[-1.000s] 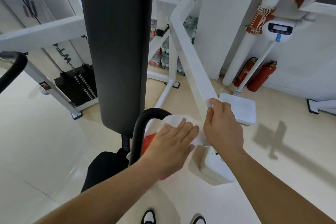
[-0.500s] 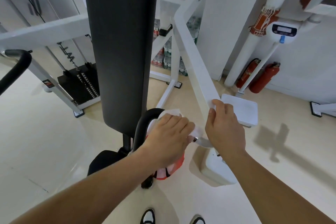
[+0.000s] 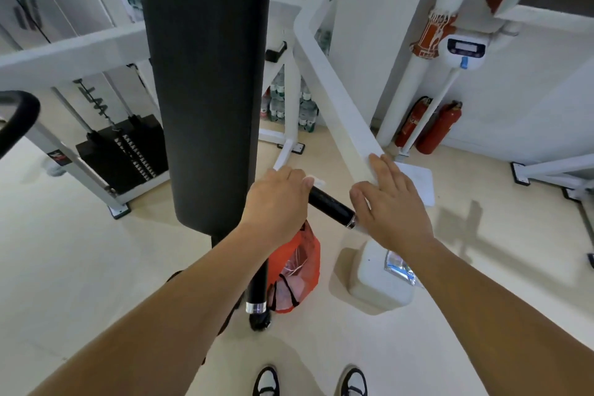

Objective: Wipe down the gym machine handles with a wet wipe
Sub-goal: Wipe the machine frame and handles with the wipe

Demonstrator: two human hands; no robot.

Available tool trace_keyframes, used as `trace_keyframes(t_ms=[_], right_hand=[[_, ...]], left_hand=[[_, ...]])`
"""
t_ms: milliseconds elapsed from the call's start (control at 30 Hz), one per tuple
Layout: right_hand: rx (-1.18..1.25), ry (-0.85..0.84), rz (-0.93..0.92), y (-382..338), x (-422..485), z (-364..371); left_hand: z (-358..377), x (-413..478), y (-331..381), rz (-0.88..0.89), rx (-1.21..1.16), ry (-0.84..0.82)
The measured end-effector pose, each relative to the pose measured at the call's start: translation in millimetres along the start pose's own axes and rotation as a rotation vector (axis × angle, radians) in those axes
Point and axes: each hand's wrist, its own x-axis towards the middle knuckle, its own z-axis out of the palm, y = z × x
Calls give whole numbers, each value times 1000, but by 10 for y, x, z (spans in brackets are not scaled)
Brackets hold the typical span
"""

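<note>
We see a pale glossy floor (image 3: 80, 251), white walls (image 3: 530, 100), two red fire extinguishers (image 3: 440, 128) — and what may be bottled water (image 3: 305, 106) stacked behind.

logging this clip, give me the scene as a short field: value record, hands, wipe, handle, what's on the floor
left hand: closed around the black handle, wipe peeking out at the fingertips
right hand: flat on the white bar, fingers spread
handle: bare between the two hands
back pad: black, upright, left of the hands
floor: orange bag, white tub
</note>
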Motion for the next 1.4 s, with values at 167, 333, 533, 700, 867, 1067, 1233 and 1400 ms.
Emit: trace_keyframes(t_ms=[167,333,533,700,867,1067,1233,1400], right_hand=[[-66,22,53,-51,80,17],[-110,1,74,-30,137,59],[-113,23,73,-27,137,62],[-115,57,63,-37,114,78],[-119,93,31,-34,134,85],[-95,132,26,-25,111,128],[-94,137,20,-13,92,105],[-95,148,18,-10,109,121]], left_hand=[[83,-238,-33,-352,-540,105],[282,-1027,-47,-594,-890,82],[399,-1047,-146,-943,-1304,-163],[102,-346,-320,-1137,-1521,-355],[522,-1358,-276,-1259,-1687,-482],[249,-803,-336,-1205,-1533,-357],[208,-770,-242,-1225,-1434,-303],[462,-1330,-219,-1297,-1603,-396]])
